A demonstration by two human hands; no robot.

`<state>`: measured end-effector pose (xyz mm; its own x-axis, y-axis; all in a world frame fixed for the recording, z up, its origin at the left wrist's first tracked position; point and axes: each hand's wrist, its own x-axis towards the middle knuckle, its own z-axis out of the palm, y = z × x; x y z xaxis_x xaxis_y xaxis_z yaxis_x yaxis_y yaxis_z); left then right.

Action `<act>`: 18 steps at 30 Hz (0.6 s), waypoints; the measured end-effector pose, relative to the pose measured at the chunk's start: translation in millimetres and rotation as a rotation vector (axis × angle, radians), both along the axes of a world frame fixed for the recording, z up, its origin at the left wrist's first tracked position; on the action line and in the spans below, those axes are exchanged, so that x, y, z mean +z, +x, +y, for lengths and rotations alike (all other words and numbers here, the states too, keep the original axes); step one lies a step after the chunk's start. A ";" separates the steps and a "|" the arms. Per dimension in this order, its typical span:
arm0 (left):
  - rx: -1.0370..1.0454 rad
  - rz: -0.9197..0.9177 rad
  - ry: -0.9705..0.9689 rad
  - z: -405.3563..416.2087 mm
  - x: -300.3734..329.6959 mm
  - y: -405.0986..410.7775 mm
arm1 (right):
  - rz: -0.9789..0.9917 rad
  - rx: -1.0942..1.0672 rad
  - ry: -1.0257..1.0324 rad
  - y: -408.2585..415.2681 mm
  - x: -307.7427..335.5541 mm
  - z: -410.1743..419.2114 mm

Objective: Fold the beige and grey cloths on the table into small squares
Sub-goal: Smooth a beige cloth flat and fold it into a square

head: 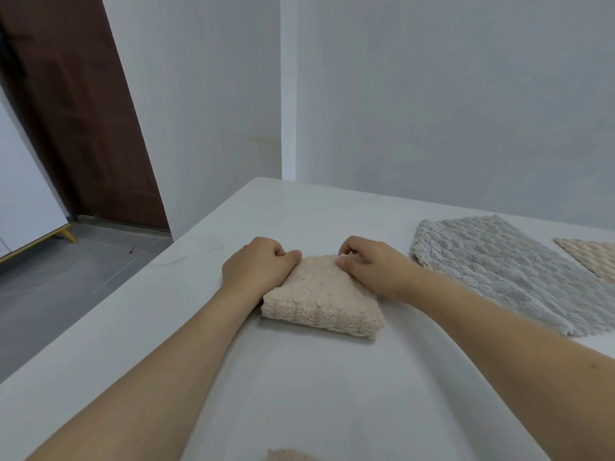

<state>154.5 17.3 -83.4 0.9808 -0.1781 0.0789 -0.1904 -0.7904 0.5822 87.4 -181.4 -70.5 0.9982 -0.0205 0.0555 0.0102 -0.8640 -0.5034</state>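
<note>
Beige cloth [321,299]: fluffy, folded into a thick small square on the white table [299,387].
Left hand [258,266]: fingers curled, pinching its far left corner.
Right hand [369,264]: fingers curled, pinching its far right corner.
Grey cloth [509,271]: spread flat, to the right.

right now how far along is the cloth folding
Done, nearly: the beige cloth in front is already folded into a small, thick square on the table. In hand: the left hand and right hand both pinch its far edge, apparently finishing that fold. Left: the grey cloth lies flat and unfolded to the right, with another beige cloth flat beyond it. A beige scrap shows at the bottom edge; its state can't be judged.
</note>
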 end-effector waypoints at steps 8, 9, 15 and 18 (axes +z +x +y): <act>-0.240 0.527 -0.373 6.7 26.9 3.5 | -0.148 -0.095 -0.128 -18.2 -20.6 -20.1; -0.229 0.538 -0.387 5.1 25.5 3.5 | -0.142 -0.090 -0.138 -15.9 -21.5 -19.8; -0.173 0.585 -0.451 -0.4 28.8 -6.0 | -0.160 -0.118 -0.151 -10.3 -23.7 -20.8; -0.189 0.572 -0.451 -3.5 32.0 -10.3 | -0.160 -0.128 -0.145 -9.7 -22.9 -20.7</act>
